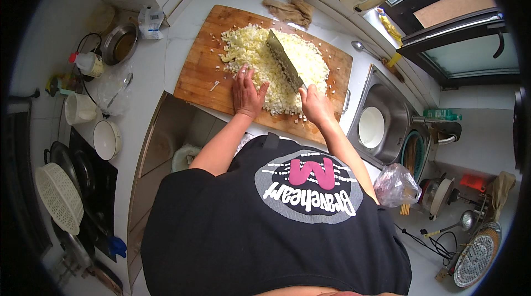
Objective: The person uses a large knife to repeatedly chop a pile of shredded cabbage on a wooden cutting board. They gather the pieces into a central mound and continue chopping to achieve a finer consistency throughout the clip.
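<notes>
A wide heap of finely chopped pale yellow-white cabbage (249, 41) covers much of the wooden cutting board (199, 72). My right hand (316, 105) grips the handle of a cleaver (284, 60), whose broad dark blade slants up and left into the middle of the heap. Bits of cabbage cling to the blade. Fingers spread, my left hand (249, 92) rests at the heap's near left edge and holds nothing that I can see. Small loose pieces lie scattered around the heap on the board.
Behind the board lies a crumpled brown cloth (290, 9). A steel sink (386, 101) with a white bowl (371, 127) stands to the right, a spoon (365, 48) behind it. At left are a metal bowl (120, 43), a white enamel bowl (107, 140) and a plastic colander (60, 198).
</notes>
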Demonstrator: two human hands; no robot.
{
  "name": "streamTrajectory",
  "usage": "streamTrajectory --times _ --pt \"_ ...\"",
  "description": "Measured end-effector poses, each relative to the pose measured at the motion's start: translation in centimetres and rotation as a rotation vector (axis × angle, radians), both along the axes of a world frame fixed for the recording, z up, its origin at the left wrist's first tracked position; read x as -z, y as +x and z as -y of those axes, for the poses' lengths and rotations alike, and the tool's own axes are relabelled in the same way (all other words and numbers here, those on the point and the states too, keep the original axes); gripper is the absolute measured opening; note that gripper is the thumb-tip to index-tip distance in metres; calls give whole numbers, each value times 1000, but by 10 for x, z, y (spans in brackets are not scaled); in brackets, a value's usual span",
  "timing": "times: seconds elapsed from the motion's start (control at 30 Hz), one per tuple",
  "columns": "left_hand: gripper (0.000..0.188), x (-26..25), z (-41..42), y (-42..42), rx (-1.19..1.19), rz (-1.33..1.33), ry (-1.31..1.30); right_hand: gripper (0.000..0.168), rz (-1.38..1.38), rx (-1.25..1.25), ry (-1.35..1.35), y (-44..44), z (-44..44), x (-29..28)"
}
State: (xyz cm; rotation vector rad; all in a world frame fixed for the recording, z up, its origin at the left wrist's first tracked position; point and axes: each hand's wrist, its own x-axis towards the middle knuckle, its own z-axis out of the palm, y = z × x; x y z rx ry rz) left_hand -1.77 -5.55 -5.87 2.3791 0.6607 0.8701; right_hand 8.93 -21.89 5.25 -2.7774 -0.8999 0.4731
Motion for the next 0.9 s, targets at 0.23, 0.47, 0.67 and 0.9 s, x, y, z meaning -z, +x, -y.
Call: streamTrajectory --times 0.23,0.47,0.67,0.9 --pt "59 2 2 1 9 14 -37 39 -6 79 16 -1 6 13" --pt "58 5 0 0 -13 45 -48 41 -21 106 52 -8 3 -27" --pt "60 7 0 3 -1 49 -49 41 -12 69 -33 9 10 12" --pt "57 13 2 1 -49 72 -43 41 28 161 73 -2 10 -16"
